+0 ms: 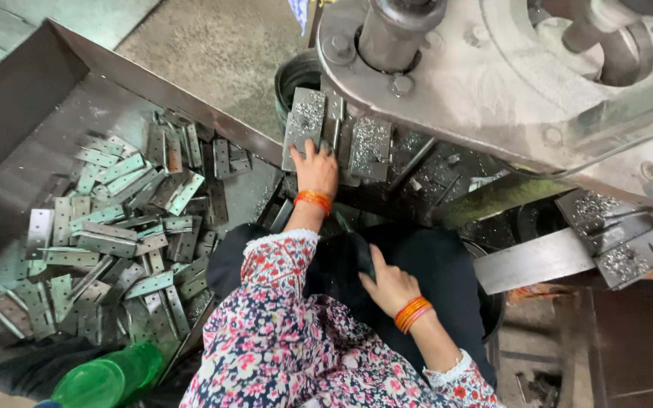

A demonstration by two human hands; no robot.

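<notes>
One metal plate (305, 125) lies under the left hand (317, 168) fingers, spread flat, gripping nothing.

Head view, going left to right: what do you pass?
Green bottle → pile of metal hinge plates in the tray → left hand at the press → right hand → plates on the right.

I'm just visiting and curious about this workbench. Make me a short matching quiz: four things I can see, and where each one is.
Things:
1. left hand
2. right hand
3. green bottle
4. pile of metal hinge plates

Places:
A. in the dark tray on the left
B. on the dark cloth over the lap
C. at the bottom edge, lying on its side
D. up at the flat plate under the machine

Pairs: 1-D, 2-B, 3-C, 4-A
</notes>
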